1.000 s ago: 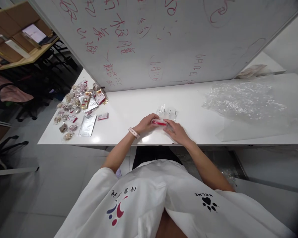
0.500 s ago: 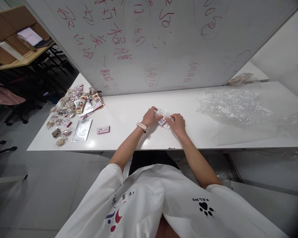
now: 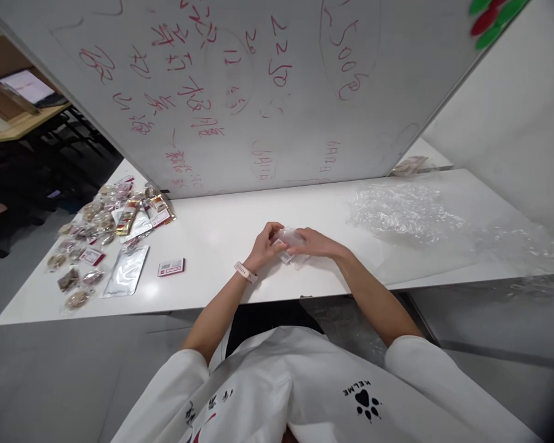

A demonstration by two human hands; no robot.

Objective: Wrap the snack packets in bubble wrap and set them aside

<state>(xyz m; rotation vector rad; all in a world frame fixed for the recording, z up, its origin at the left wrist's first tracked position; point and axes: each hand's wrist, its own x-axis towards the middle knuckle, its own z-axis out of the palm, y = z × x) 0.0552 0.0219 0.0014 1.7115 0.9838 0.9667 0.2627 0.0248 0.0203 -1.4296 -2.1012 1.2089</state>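
Observation:
Both hands are at a clear plastic bag [image 3: 290, 235] on the white table [image 3: 221, 246], with a small labelled packet [image 3: 284, 256] showing through or beside it. My left hand [image 3: 264, 247], a pale band on its wrist, is curled round the bag's left side with the thumb against it. From the right, my right hand [image 3: 317, 243] closes its fingers over the bag's far edge. The fingers partly cover both bag and packet. To the left lie a small white and dark-red box [image 3: 170, 267] and a flat silver pouch [image 3: 126, 271].
Many small wrapped packets [image 3: 102, 220] are heaped at the table's left end, gold sachets [image 3: 127, 217] among them. A spread of crumpled clear plastic bags [image 3: 401, 212] covers the right side. A whiteboard [image 3: 240, 147] with red writing stands along the back edge.
My right hand has shifted from the bag's right edge to over its far side, fingers now reaching leftward. Both hands still hold the bag. The camera view has turned somewhat.

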